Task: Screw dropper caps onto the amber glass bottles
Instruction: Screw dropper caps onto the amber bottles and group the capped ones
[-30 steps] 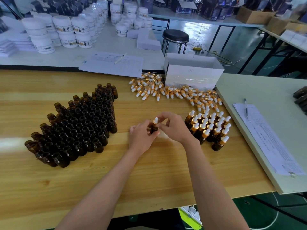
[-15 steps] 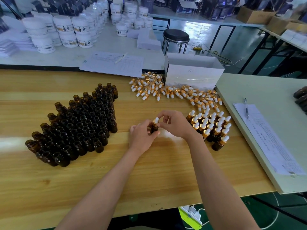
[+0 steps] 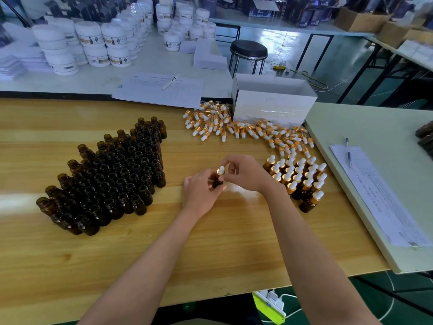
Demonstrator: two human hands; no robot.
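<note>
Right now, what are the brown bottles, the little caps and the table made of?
Bottles: probably glass, dark amber and glossy, with light glinting on the rims. Caps: shiny gold collars, metal or coated plastic, hard to tell; the matte white bulbs look rubbery. Table: wood, pale with grain lines and a smooth sheen.

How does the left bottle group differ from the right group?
The left group stands uncapped with open mouths; the right group wears gold-and-white dropper caps. The left group is far larger than the right group. Both are amber glass, upright on the wooden table.
</note>
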